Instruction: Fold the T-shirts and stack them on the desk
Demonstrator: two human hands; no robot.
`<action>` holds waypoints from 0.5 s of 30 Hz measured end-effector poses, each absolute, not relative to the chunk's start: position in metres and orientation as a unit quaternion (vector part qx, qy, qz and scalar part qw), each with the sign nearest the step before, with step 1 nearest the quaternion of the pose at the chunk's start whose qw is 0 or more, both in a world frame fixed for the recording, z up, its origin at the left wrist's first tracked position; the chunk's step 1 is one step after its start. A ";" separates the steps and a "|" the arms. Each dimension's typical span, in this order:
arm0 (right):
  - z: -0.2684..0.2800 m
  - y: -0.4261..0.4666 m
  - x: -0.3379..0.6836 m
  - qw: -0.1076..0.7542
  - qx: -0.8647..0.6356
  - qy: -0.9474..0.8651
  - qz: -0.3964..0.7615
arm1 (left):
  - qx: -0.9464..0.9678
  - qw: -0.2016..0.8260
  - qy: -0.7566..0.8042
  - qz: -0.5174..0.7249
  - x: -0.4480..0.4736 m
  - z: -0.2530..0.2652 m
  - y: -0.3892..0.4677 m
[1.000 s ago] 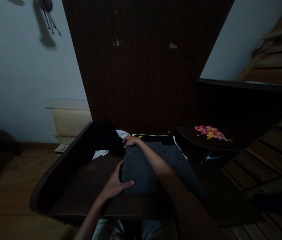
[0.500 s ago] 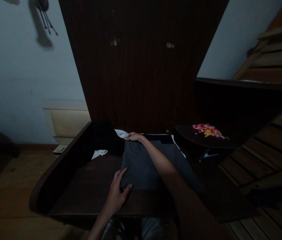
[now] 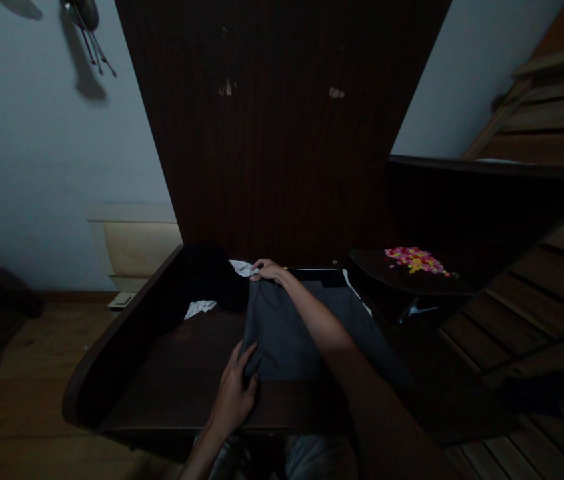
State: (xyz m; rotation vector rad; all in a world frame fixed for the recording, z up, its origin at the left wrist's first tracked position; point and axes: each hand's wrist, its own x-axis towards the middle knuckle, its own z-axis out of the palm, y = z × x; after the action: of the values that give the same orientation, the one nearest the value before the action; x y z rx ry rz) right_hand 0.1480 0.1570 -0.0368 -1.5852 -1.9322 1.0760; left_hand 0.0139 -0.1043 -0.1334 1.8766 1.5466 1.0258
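Note:
A dark grey folded garment lies flat on the dark wooden surface in front of me; its exact kind is hard to tell in the dim light. My right hand reaches across it and pinches its far left corner, fingers closed on the cloth. At the near left corner is my left hand, its fingers and thumb bent around the edge, where the cloth puckers. Beyond the garment, a black and white-edged item shows partly from under it. Black cloth is heaped to the left.
White cloth pokes out below the black heap. A raised wooden side bounds the left, and a tall dark panel stands behind. Small pink and yellow pieces lie on a rounded shelf at right. Wooden slats stand farther right.
My left hand's fingers have drawn closer together on the near left edge, and the cloth there now puckers. The right hand has lifted the far corner slightly.

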 end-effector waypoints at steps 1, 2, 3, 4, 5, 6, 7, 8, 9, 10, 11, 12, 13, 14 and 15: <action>-0.037 0.157 0.148 0.210 -0.566 -0.699 0.384 | 0.688 0.242 0.569 0.380 0.014 -0.132 -0.103; -0.038 0.157 0.148 0.211 -0.562 -0.704 0.380 | 0.685 0.234 0.571 0.386 0.014 -0.131 -0.102; -0.038 0.158 0.149 0.208 -0.559 -0.709 0.376 | 0.682 0.223 0.574 0.395 0.014 -0.131 -0.100; -0.037 0.159 0.151 0.202 -0.556 -0.716 0.370 | 0.678 0.211 0.577 0.404 0.014 -0.131 -0.098; -0.035 0.160 0.155 0.191 -0.552 -0.726 0.363 | 0.676 0.201 0.577 0.411 0.014 -0.131 -0.096; -0.033 0.161 0.161 0.173 -0.545 -0.739 0.356 | 0.677 0.194 0.576 0.416 0.013 -0.132 -0.094; -0.030 0.162 0.168 0.151 -0.536 -0.754 0.349 | 0.679 0.189 0.574 0.417 0.012 -0.133 -0.092; -0.028 0.162 0.177 0.127 -0.527 -0.766 0.345 | 0.681 0.187 0.574 0.415 0.011 -0.134 -0.091; -0.024 0.163 0.187 0.105 -0.519 -0.775 0.346 | 0.680 0.186 0.577 0.412 0.010 -0.134 -0.090; -0.021 0.163 0.198 0.091 -0.513 -0.777 0.353 | 0.678 0.186 0.584 0.406 0.009 -0.134 -0.090; -0.018 0.162 0.210 0.082 -0.510 -0.775 0.365 | 0.671 0.188 0.596 0.398 0.007 -0.134 -0.090; -0.015 0.161 0.222 0.078 -0.509 -0.769 0.379 | 0.664 0.189 0.611 0.389 0.007 -0.132 -0.090; -0.013 0.159 0.234 0.073 -0.511 -0.762 0.392 | 0.656 0.187 0.626 0.377 0.006 -0.131 -0.090; -0.011 0.157 0.246 0.068 -0.514 -0.752 0.407 | 0.651 0.183 0.640 0.364 0.006 -0.128 -0.090; -0.009 0.155 0.259 0.064 -0.520 -0.739 0.424 | 0.649 0.177 0.652 0.351 0.007 -0.126 -0.090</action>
State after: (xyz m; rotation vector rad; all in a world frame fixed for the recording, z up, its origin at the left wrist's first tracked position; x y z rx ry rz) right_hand 0.2586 0.1548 -0.0093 -1.5702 -2.2302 1.2809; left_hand 0.0070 -0.0901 -0.1261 1.8366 1.8456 0.9926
